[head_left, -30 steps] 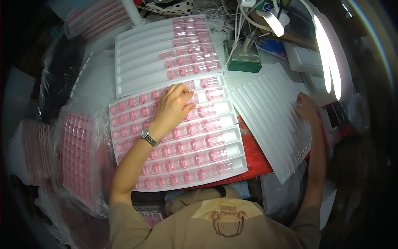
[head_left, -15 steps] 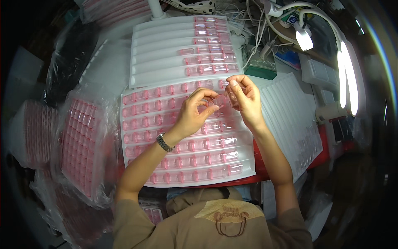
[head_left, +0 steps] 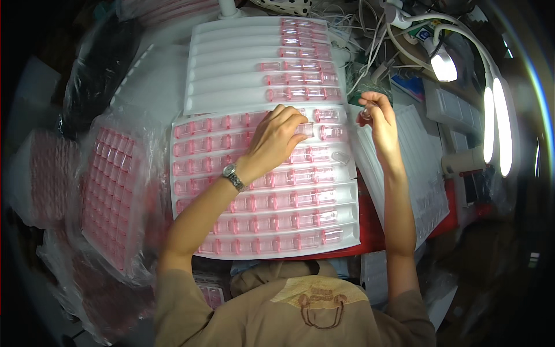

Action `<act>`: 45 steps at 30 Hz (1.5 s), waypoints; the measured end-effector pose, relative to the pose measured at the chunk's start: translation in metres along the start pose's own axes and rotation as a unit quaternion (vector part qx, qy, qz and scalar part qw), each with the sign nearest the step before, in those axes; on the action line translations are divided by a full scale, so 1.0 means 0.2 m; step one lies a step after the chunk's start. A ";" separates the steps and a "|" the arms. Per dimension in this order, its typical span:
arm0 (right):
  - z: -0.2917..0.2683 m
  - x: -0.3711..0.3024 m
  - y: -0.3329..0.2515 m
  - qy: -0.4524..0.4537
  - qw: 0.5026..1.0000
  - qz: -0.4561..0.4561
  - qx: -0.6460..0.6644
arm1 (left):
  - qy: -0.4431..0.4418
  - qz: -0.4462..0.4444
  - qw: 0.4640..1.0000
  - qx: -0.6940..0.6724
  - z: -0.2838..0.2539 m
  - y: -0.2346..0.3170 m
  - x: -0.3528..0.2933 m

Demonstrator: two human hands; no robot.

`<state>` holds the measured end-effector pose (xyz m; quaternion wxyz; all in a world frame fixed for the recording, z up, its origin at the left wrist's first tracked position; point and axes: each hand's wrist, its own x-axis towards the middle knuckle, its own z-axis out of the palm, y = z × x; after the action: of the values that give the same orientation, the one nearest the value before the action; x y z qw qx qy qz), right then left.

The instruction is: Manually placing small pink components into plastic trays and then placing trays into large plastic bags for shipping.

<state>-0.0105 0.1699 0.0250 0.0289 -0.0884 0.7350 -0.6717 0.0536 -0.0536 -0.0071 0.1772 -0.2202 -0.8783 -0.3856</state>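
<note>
Rows of clear cylinders with pink rings lie in the grooves of a white ridged tray before me. My left hand, with a metal-band watch on its wrist, is over the upper rows, thumb and fingers closed around a clear pink-ringed cylinder. Off the tray's upper right corner, my right hand pinches a small clear piece with a pinkish tint, partly covered by the fingers. A colourless clear piece rests at the right end of the third row.
Beyond stands a second white tray, its right side filled with pink-ringed cylinders. Plastic-wrapped pink trays are stacked at left. Translucent ridged trays lie at right, near a lit lamp, cables and a green box.
My hands have parted: the right moved right and up off the tray with a small piece, the left settled onto the upper rows. The colourless piece by the third row is now uncovered.
</note>
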 end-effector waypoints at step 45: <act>0.23 -0.32 0.00 -0.113 0.992 -0.018 0.059 | -0.104 -0.074 0.978 -0.167 -0.15 0.11 -0.11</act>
<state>0.0602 0.1351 0.0156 0.1051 -0.1750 0.6847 -0.6996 0.0875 -0.0686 0.0150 0.0167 -0.2201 -0.8291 -0.5136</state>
